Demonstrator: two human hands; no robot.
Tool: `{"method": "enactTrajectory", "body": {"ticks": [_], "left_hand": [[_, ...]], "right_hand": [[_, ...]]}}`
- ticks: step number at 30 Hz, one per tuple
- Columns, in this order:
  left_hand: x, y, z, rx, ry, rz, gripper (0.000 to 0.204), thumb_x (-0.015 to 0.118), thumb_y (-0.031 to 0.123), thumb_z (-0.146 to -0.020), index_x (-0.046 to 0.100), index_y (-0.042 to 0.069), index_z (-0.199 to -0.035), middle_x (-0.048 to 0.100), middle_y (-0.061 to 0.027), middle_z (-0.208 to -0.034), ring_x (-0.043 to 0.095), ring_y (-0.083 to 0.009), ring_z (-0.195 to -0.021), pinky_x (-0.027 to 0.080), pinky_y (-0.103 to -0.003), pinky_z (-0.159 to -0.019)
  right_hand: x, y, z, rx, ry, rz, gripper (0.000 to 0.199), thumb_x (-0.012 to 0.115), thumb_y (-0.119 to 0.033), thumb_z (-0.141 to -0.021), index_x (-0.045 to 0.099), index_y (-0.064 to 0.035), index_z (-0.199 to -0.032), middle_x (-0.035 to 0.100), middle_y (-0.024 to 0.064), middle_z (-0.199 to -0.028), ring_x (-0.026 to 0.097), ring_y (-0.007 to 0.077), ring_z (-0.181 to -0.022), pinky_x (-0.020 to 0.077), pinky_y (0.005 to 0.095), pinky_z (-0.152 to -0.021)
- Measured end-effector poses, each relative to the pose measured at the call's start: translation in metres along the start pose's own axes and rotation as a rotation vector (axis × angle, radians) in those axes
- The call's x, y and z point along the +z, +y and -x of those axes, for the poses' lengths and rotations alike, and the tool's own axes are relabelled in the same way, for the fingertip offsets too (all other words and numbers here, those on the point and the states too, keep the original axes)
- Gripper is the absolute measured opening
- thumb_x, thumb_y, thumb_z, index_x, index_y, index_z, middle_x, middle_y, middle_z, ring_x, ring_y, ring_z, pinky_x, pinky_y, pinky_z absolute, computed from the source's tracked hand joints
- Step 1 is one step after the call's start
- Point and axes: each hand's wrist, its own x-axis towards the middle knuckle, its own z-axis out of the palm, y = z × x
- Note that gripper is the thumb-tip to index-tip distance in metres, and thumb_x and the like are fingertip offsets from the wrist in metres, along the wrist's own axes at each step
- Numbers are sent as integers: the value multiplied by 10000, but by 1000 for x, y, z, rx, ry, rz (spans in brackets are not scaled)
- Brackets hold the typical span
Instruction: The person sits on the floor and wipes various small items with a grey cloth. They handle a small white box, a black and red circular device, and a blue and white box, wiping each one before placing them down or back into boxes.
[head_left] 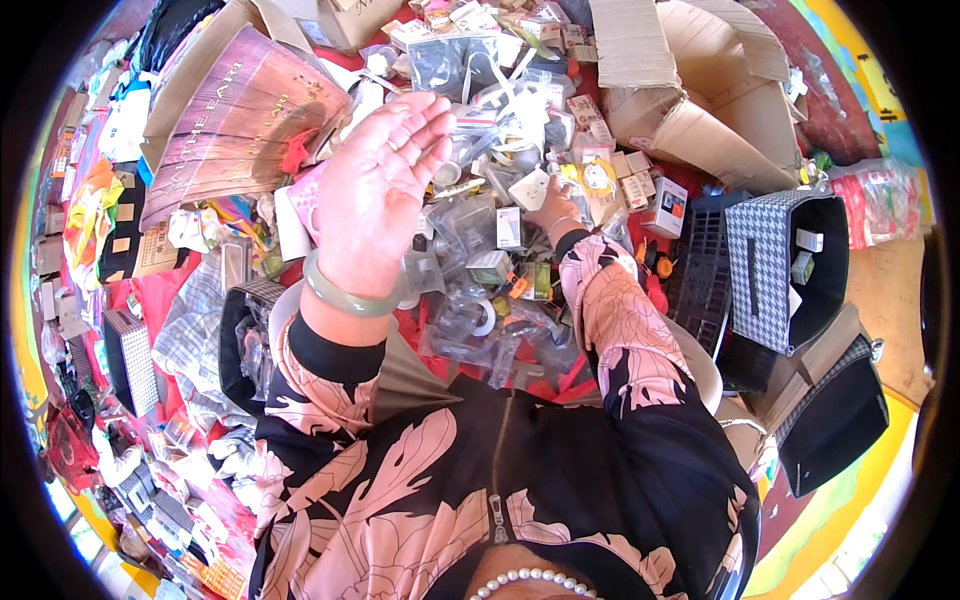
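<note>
My left hand (375,200) is raised over the pile, palm showing and fingers stretched out, with nothing in it. A pale green bangle (350,290) circles that wrist. Farther right, my right hand (556,208) reaches low into the heap, its fingers at a small white squarish plate (529,189) that it seems to grip; part of the fingers is hidden. Close by lie a small white box (510,228), an orange-and-white box (664,208), clear plastic packets (460,225) and a roll of tape (483,318).
An open brown carton (690,120) stands at the far right, and a printed carton (240,120) at the far left. On the right are a black crate (703,265) and a houndstooth fabric bin (760,270) holding small boxes. A dark bin (245,345) of plastic sits left.
</note>
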Motion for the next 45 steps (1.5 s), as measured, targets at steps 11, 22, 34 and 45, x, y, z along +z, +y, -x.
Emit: {"method": "enactTrajectory", "body": {"ticks": [11, 22, 34, 45], "left_hand": [[-3, -16, 5, -68, -70, -65, 304, 515, 199, -915, 573, -8, -1130, 625, -128, -1103, 585, -234, -1037, 442, -346, -918], [35, -72, 38, -56, -789, -170, 841, 736, 357, -751, 312, 26, -1397, 489, -105, -1282, 477, -229, -1202, 371, -354, -1028], [25, -55, 38, -165, -856, 377, 648, 667, 369, -822, 433, 19, -1313, 558, -158, -1224, 558, -315, -1127, 430, -514, -979], [-32, -32, 116, -126, -775, 510, 767, 592, 506, -816, 359, 47, -1384, 493, -188, -1311, 516, -343, -1182, 436, -505, -976]], "right_hand": [[-110, 4, 85, -291, 295, -491, 1079, 784, -389, -635, 181, -68, -1470, 541, 214, -1235, 539, 326, -1156, 435, 357, -954], [-214, -21, 297, -762, 236, -1327, 995, 815, -148, -681, 208, -12, -1459, 492, 107, -1275, 583, 159, -1011, 479, 281, -868], [-217, 61, 296, -359, 38, -1437, 280, 515, -35, -880, 600, 62, -1128, 662, 100, -998, 632, 159, -888, 500, 261, -798], [-256, 75, 294, -582, 426, -1405, 251, 554, -108, -908, 620, 54, -1087, 672, 103, -1019, 638, 171, -892, 483, 287, -817]]}}
